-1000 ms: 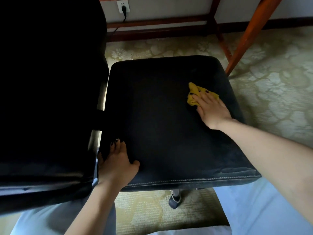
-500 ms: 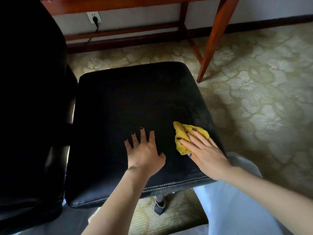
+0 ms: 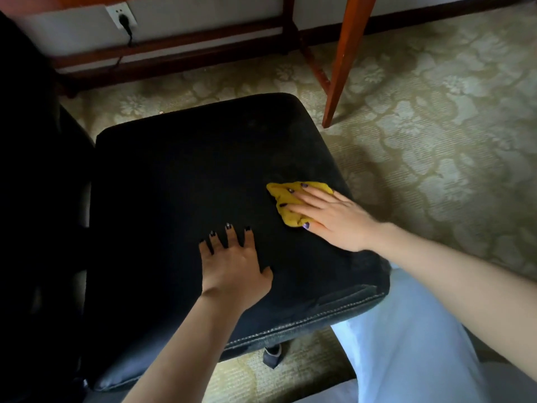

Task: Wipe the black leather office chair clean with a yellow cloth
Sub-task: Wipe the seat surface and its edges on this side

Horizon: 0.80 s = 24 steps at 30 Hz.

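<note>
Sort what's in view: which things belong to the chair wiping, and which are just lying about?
Job: yellow cloth, pressed under the right hand; black chair seat; left hand, flat on the seat.
Lying about: wooden table leg; wall socket with plug; patterned carpet.

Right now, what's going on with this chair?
A person is wiping the seat of a black office chair. The right hand presses a crumpled yellow cloth flat against the seat near its right edge, fingers straight over it. The left hand rests flat on the seat nearer the front, fingers spread, holding nothing.
</note>
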{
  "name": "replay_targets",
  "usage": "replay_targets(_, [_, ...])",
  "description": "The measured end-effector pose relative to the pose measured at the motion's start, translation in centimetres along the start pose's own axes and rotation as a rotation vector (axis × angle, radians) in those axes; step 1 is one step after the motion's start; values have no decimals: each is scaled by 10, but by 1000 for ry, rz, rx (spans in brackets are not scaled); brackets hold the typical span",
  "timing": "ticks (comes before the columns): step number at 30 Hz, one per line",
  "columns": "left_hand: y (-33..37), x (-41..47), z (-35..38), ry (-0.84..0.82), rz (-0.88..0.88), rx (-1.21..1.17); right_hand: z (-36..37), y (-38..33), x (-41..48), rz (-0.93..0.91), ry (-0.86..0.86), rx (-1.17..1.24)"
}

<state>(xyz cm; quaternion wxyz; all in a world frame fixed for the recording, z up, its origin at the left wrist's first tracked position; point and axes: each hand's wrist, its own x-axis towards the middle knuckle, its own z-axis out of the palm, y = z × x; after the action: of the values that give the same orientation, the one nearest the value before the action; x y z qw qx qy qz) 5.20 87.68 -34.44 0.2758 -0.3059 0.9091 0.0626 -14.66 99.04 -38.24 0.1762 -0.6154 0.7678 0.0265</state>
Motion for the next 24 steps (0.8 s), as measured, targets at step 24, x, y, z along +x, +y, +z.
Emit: replay_targets(24, [-7, 17, -16, -181, 57, -15, -35, 54, 139, 557, 197, 571])
